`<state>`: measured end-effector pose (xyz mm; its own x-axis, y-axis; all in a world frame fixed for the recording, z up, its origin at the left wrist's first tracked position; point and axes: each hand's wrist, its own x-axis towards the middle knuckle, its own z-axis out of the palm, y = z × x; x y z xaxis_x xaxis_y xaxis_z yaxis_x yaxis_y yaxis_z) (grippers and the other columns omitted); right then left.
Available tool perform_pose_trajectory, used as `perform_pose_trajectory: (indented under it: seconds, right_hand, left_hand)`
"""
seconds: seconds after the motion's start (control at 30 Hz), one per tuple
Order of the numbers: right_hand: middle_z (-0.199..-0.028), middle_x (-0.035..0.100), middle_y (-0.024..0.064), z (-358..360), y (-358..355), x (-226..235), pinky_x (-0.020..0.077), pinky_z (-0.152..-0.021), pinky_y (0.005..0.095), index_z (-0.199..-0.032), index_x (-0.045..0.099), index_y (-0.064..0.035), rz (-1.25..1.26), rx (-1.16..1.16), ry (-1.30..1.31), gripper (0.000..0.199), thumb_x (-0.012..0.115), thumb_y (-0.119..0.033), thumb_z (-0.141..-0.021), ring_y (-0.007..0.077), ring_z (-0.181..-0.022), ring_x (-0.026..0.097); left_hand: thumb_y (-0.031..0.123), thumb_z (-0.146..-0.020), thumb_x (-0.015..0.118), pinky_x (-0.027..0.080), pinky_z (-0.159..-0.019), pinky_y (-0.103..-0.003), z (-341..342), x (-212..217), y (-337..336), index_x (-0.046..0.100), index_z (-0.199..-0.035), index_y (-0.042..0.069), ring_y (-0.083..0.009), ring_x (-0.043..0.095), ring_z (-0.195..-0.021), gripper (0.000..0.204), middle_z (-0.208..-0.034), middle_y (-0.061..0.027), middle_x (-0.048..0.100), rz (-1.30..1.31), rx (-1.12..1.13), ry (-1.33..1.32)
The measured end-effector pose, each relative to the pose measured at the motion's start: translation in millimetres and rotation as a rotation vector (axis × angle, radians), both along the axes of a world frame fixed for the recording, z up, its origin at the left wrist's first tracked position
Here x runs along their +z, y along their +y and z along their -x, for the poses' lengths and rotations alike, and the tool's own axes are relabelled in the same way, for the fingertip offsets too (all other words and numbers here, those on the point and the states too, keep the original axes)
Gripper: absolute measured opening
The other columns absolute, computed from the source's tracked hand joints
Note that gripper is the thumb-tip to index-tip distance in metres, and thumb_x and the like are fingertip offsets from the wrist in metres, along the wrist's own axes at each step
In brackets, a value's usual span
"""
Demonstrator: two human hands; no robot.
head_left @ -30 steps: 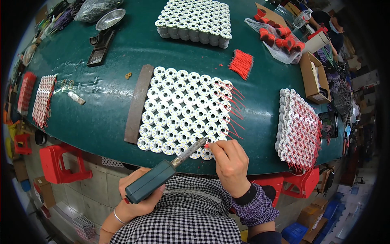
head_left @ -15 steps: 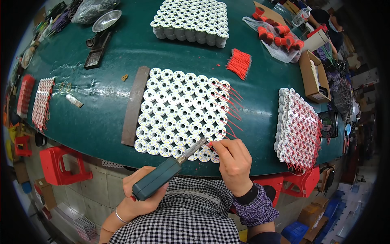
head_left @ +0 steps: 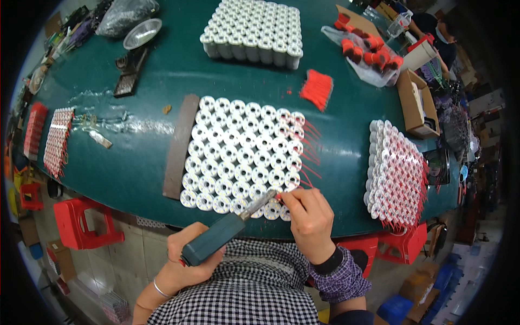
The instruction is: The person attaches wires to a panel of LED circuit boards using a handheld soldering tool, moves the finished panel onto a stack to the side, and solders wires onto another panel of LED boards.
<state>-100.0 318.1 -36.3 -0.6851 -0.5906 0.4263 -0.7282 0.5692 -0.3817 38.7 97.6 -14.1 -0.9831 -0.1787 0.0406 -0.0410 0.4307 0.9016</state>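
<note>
My left hand (head_left: 187, 265) grips the dark green body of a soldering iron (head_left: 214, 238). The iron's metal tip points up and right, onto the near right part of a grid of round white LED boards (head_left: 238, 151). Beside that tip, the pinched fingertips of my right hand (head_left: 311, 222) hold a short red wire (head_left: 278, 197); most of it is hidden by the fingers. Several red wires (head_left: 311, 149) stick out from the grid's right-hand boards. A flat brown bar (head_left: 180, 146) lies along the left edge of the grid.
A red wire bundle (head_left: 317, 90) lies beyond the grid. Stacked white boards (head_left: 252, 32) stand at the back; a wired stack (head_left: 395, 173) is on the right. A cardboard box (head_left: 417, 103) and a plastic bag (head_left: 374, 67) sit far right. Red stools (head_left: 86, 222) flank me.
The view has shifted slightly, so the table things appear a little lower. The iron's tip and my right fingertips stay close together at the grid's near right part.
</note>
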Motion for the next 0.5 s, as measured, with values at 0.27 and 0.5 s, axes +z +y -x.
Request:
perform_pose_trajectory:
  seconds: [0.27,0.5]
  right_hand:
    - [-0.091,0.061,0.0062,-5,2,-4,0.0487,-0.069,0.0357,-0.099,0.070,-0.0033,-0.055,-0.033,-0.053,0.024,0.066,0.000,-0.075,0.0244,-0.081,0.060]
    - [-0.091,0.061,0.0068,-12,3,-2,0.0490,-0.071,0.0353,-0.100,0.069,-0.0037,-0.041,-0.035,-0.010,0.025,0.066,0.001,-0.076,0.0246,-0.081,0.060]
  left_hand:
    - [0.007,-0.076,0.081,0.046,-0.054,-0.026,-3,-15,0,0.068,-0.087,-0.002,-0.0107,0.059,-0.059,0.019,-0.072,-0.0067,0.065,-0.148,0.067,-0.057]
    - [0.008,-0.076,0.082,0.051,-0.059,-0.023,-19,-2,5,0.073,-0.101,-0.002,-0.0088,0.065,-0.067,0.028,-0.083,-0.0062,0.072,-0.146,0.147,0.038]
